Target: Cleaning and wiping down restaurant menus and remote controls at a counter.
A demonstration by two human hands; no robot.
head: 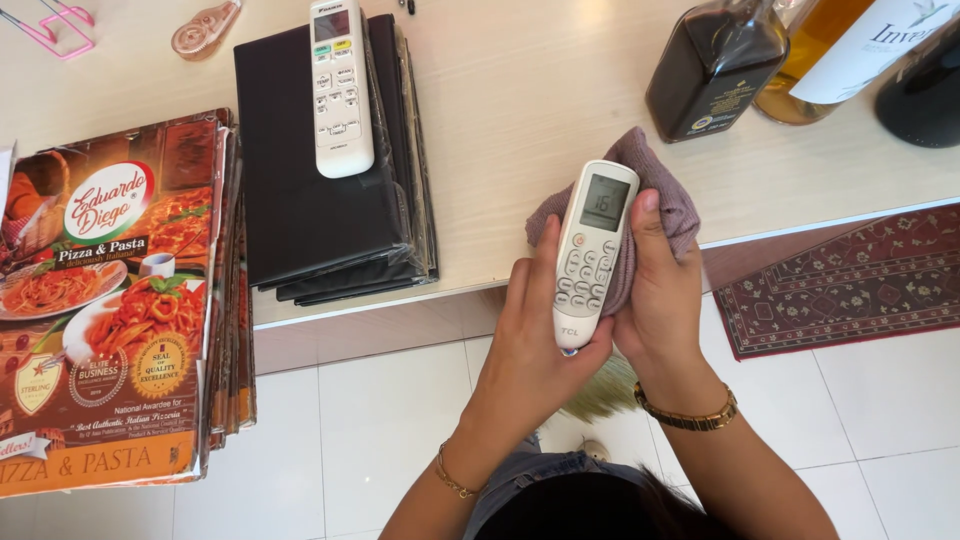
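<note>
Both hands held one white remote control (592,255) above the near edge of the pale table (520,110), its long axis running near-to-far with the display end pointing far and tilted slightly right. The left hand (530,340) cupped its lower end with fingers curled together, while the right hand (660,295) pressed a mauve cloth (672,200) against its side and back, thumb laid along the edge. It looked like a wiping step; the next stroke would call for turning the remote. Farther left, a second remote (341,85) lay on black folders (310,160), beside a stack of menus (110,300); dark bottles (715,65) stood far right.
</note>
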